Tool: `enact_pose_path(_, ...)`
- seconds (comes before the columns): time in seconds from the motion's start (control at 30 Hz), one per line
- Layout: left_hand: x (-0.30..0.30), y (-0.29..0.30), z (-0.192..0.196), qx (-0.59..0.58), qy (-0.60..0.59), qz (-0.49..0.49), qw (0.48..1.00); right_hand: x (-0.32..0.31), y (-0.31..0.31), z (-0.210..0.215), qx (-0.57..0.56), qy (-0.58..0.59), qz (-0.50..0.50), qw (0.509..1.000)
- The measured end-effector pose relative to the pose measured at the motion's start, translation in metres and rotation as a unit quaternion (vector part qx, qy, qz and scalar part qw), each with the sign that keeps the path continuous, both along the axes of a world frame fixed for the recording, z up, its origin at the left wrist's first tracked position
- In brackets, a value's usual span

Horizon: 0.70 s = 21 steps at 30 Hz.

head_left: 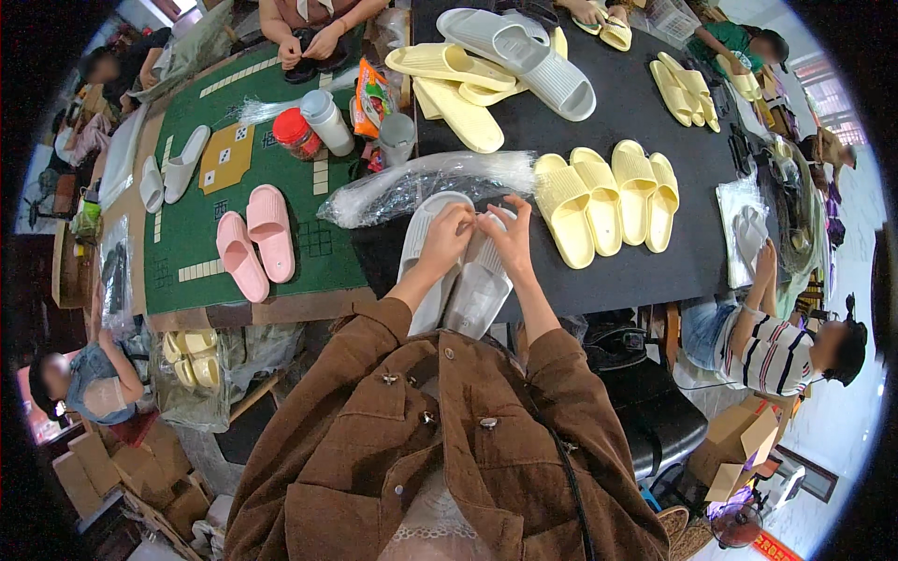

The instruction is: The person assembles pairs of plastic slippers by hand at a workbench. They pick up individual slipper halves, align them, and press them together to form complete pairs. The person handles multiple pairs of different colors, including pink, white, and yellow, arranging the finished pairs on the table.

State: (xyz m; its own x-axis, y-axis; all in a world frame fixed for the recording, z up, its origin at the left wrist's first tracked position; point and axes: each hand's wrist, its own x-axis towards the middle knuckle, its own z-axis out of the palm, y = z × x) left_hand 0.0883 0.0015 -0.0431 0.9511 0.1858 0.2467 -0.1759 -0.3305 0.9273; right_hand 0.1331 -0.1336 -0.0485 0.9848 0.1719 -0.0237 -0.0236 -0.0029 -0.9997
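Head cam, looking down: the left hand [447, 234] and right hand [506, 236] both pinch the top end of a pair of grey slippers [456, 271], two of them side by side at the near edge of the black worktop [636, 271]. Just right of them sit four pale yellow slippers [608, 198] in a row. Two pink slippers [255, 241] lie on the green mat [192, 234] to the left. A clear plastic bag bundle [421, 182] lies just behind the hands. Two more grey slippers [524, 51] are stacked further back.
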Motion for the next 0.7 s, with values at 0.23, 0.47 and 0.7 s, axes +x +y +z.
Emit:
enact_pose_path(0.23,0.0,0.0,-0.001,0.051,-0.053,-0.004,0.997,-0.003,0.003,-0.004,-0.204,-0.12,-0.013,0.971)
enact_pose_path(0.47,-0.002,-0.001,0.001,0.051,-0.027,-0.027,0.998,-0.006,0.01,0.007,-0.211,-0.131,-0.037,0.968)
enact_pose_path(0.7,-0.005,0.003,0.0,0.12,0.027,-0.033,0.992,-0.005,-0.004,0.026,0.045,0.028,-0.151,0.987)
